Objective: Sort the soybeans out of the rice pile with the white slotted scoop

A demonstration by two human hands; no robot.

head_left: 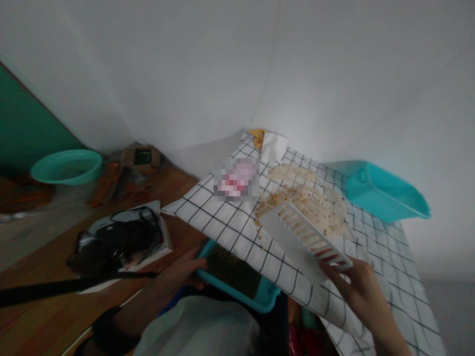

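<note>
My right hand grips a pale plastic panel with a row of slots, tilted over the near side of a spread of pale and yellow grains. The grains lie on a white cloth with a black grid. Below the table's near edge, my left hand holds the left end of a teal tray. Many small dark greenish grains fill it. Some yellow grains lie loose near the panel's left corner.
A teal bin stands at the table's right. Behind the grains lie a white paper and a yellowish piece; a blurred pink item is left. On the floor are a dark bag, a green basin and a cardboard box.
</note>
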